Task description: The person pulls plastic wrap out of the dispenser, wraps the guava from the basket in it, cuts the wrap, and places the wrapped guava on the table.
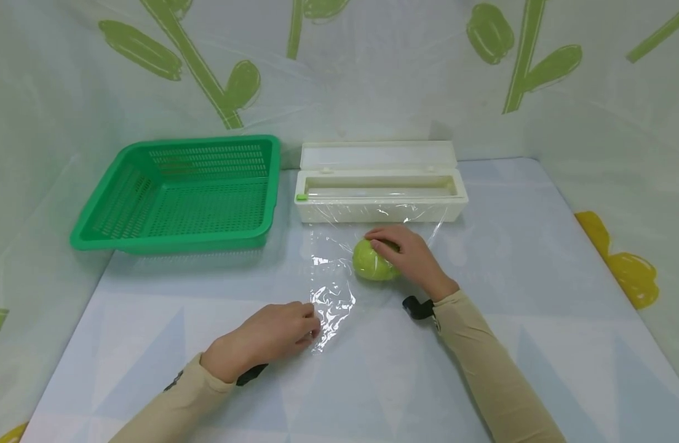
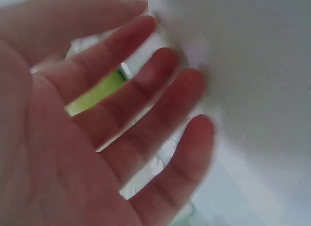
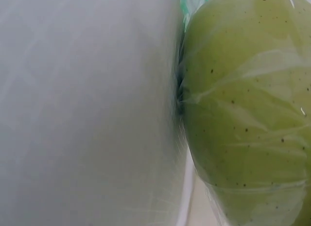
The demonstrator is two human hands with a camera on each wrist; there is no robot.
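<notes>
A round green fruit (image 1: 367, 261) with small dark specks sits in front of the film box, with clear plastic wrap (image 1: 334, 295) over it. In the right wrist view, creased film covers the fruit (image 3: 248, 109) closely. My right hand (image 1: 408, 252) grips the fruit from its upper right side, fingers and thumb bent over it. Near the wrap's lower left edge is my left hand (image 1: 275, 332). Its fingers (image 2: 165, 104) are spread and slightly bent, close to the table; whether they touch the film is unclear.
At the back stands a white film box (image 1: 381, 212), lid up, the wrap coming out over its front. A green plastic basket (image 1: 176, 243) stands to its left. Behind them hangs a white sheet (image 1: 373, 74) with green leaf patterns.
</notes>
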